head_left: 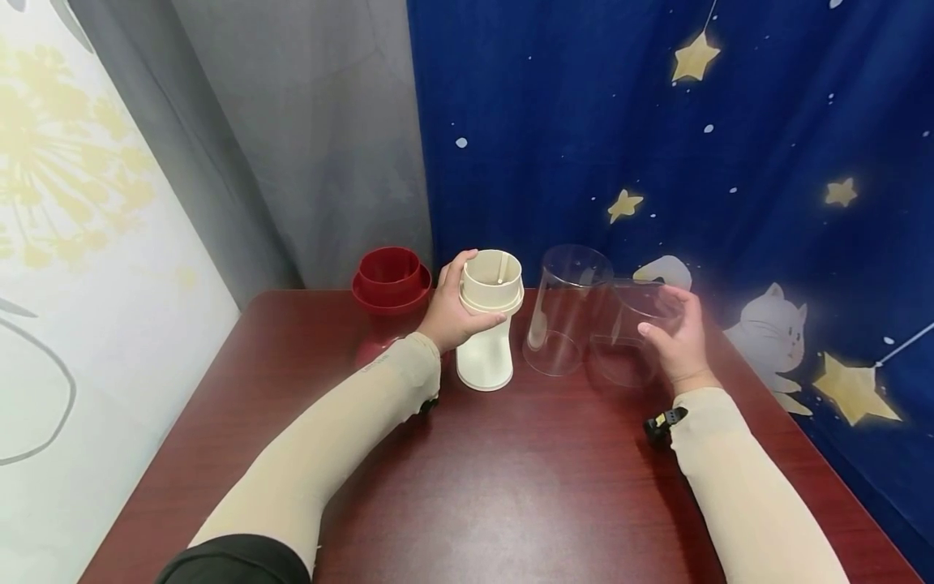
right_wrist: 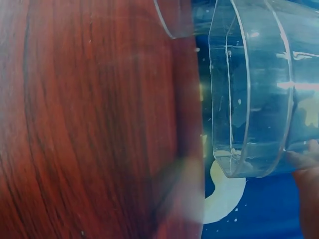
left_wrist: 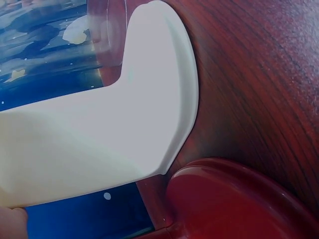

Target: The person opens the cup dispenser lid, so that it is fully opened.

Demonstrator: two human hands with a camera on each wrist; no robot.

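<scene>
My left hand point(head_left: 454, 312) grips a cream plastic stand point(head_left: 485, 361) near its round, cup-like top, thumb across the front. In the left wrist view the foot of that cream stand point(left_wrist: 154, 84) widens beside the red one. On the right, my right hand point(head_left: 680, 339) holds a clear plastic canister point(head_left: 620, 345) at its upper right side. The right wrist view shows the clear canister point(right_wrist: 264, 94) with fingertips point(right_wrist: 309, 162) against its wall. Whether the canister touches the table is hard to tell.
A red stand point(head_left: 390, 292) of similar shape stands left of the cream one. Between the two hands is a second clear cylinder point(head_left: 562, 324). All are near the back of a dark red wooden table point(head_left: 467, 487), before a blue star-patterned curtain point(head_left: 554, 146) and a grey one.
</scene>
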